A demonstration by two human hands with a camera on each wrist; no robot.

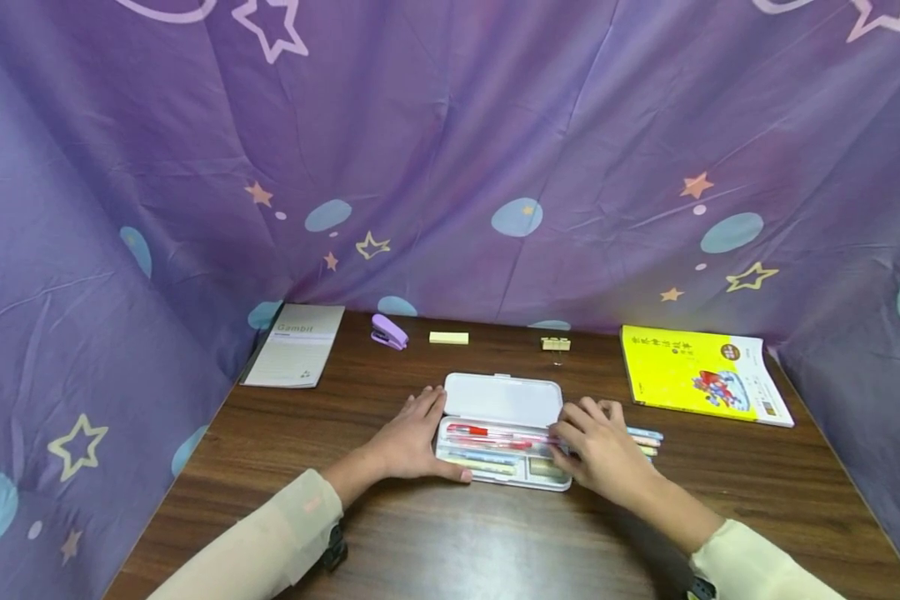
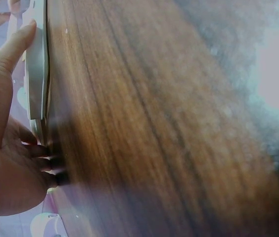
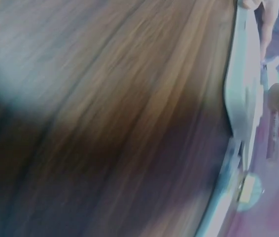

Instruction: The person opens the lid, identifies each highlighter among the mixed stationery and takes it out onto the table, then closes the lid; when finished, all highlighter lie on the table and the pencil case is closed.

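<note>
A white pencil case (image 1: 504,398) lies with its lid folded back on the table. Inside are red-capped pens (image 1: 474,430), light-coloured sticks (image 1: 487,465) and a small yellowish item (image 1: 546,468) in the right front compartment. My left hand (image 1: 412,437) spreads against the case's left end, its thumb (image 2: 23,39) resting on the front edge. Over the right end, my right hand (image 1: 603,450) pinches a slim, clear pen (image 3: 271,136) between thumb and fingers. Its fingertips hide part of the pen. Several pale blue and yellow pens (image 1: 645,435) lie on the table behind that hand.
Along the back of the table (image 1: 420,533) lie a grey notebook (image 1: 294,346), a purple stapler (image 1: 388,332), a yellow sticky-note pad (image 1: 448,337) and a yellowish binder clip (image 1: 556,343). A yellow book (image 1: 701,375) lies at the right. Purple cloth (image 1: 435,167) hangs around the table.
</note>
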